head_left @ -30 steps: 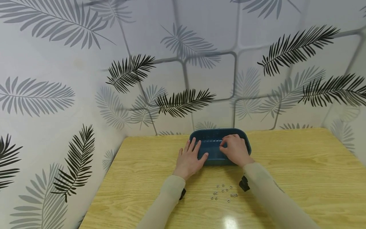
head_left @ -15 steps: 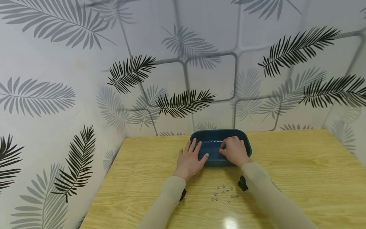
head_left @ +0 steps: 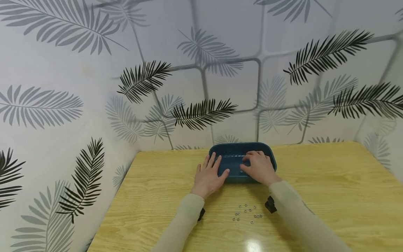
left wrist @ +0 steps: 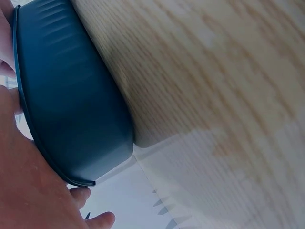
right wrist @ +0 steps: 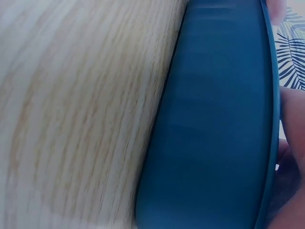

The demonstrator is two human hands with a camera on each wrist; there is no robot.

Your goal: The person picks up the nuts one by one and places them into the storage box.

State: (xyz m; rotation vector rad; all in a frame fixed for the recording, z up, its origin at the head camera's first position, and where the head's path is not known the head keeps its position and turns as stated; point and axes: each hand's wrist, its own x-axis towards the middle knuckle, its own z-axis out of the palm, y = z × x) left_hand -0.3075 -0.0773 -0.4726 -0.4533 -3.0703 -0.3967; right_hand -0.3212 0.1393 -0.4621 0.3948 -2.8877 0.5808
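A dark blue rectangular tray (head_left: pixel 234 179) stands at the table's far edge. Across its left rim lies my left hand (head_left: pixel 207 179), fingers spread and straight; it also shows beside the tray wall (left wrist: pixel 81 105) in the left wrist view. My right hand (head_left: pixel 260 168) is over the tray's right part, thumb and forefinger parted with nothing visible between them. Just below that thumb, a small metal nut (head_left: pixel 241 171) shows inside the tray. In the right wrist view, the tray wall (right wrist: pixel 214 114) hides most of the right hand.
Several small nuts (head_left: pixel 246 210) lie scattered on the wooden table (head_left: pixel 163 189) in front of the tray, between the forearms. A patterned wall (head_left: pixel 233 84) rises behind the table. Black wrist devices (head_left: pixel 270 204) hang below the sleeves.
My right thumb and forefinger, pinched together before, have moved apart. A small nut now shows in the tray beneath them. The left hand has stayed in place.
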